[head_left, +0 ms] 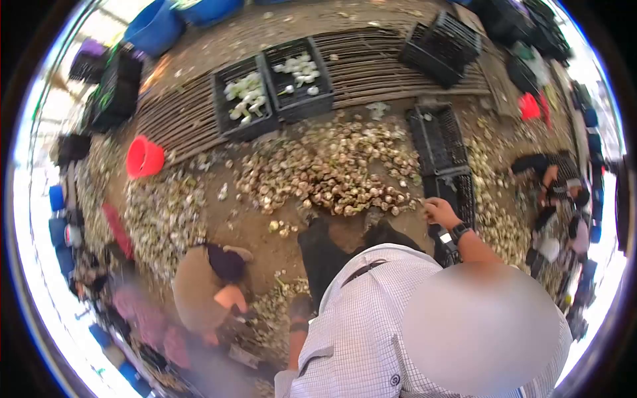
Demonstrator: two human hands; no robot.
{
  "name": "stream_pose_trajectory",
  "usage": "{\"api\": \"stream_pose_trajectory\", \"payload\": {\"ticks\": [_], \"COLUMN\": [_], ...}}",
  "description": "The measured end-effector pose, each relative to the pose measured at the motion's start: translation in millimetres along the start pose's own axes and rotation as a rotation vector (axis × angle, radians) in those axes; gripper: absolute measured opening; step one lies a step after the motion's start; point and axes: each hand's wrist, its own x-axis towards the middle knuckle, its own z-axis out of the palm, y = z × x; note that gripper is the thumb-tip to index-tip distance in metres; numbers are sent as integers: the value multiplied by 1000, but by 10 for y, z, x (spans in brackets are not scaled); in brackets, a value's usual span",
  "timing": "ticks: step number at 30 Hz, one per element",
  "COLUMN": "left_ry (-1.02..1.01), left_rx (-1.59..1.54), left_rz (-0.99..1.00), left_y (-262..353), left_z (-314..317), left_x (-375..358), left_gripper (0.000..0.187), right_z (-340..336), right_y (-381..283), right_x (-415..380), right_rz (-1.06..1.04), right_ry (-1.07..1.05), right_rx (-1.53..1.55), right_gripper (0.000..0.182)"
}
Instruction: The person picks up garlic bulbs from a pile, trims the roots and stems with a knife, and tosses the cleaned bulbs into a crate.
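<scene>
My right hand (440, 212), with a dark watch on its wrist, is raised at the right edge of a large heap of pale brownish bulbs (332, 166). Its fingers are curled together; whatever they hold is too small to make out. Low in the middle, my left hand (300, 307) looks dark and smeared, beside some scattered bulbs (279, 302); its fingers cannot be told apart. Black crates (456, 182) stand just beyond my right hand. Black-trousered legs (322, 252) and a white checked shirt (365, 305) fill the lower middle.
Two black crates (275, 118) with white peeled bulbs rest on a slatted platform (365, 63), with stacked crates (441, 50) to their right. A red bucket (144, 158) is at left. One person (199, 285) bends at lower left; others work at far right.
</scene>
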Motion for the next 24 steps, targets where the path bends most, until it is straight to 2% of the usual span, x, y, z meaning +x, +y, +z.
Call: {"api": "stream_pose_trajectory", "payload": {"ticks": [1,3,6,8,12,14,16,17,18,20,22,24], "left_ry": [-32,-86,-104,-101,-85,-88,-131,-172,-240,-410,-455,-560], "left_rx": [27,89,206,294,508,587,536,469,368,153,142,151], "left_rz": [-46,-113,-122,-92,127,272,400,462,515,613,613,563], "left_y": [-7,28,424,872,2345,3294,4262,4689,5021,5463,5587,5440], "left_z": [-175,-541,-1182,-1614,-2038,-1844,-1273,-897,-506,333,1024,1428], "left_x": [34,202,647,1095,2146,2579,2732,2702,2557,1972,1229,941], "left_gripper": [34,34,33,33,32,32,32,31,31,28,30,31], "right_z": [113,310,550,708,1132,1369,1667,1767,1908,2052,2164,2215], "right_y": [-12,-85,74,231,1169,1802,2700,2508,2571,2742,2814,2937], "right_x": [-64,-216,-342,-585,-1117,-1437,-1723,-1974,-2120,-2321,-2365,-2212], "right_rz": [-26,23,51,77,162,258,374,561,580,609,625,503], "right_ry": [-34,69,150,199,481,582,540,544,534,482,383,338], "right_rx": [-20,64,147,201,569,706,678,599,659,678,617,177], "right_gripper": [30,30,31,31,27,24,24,24,24,26,29,31]}}
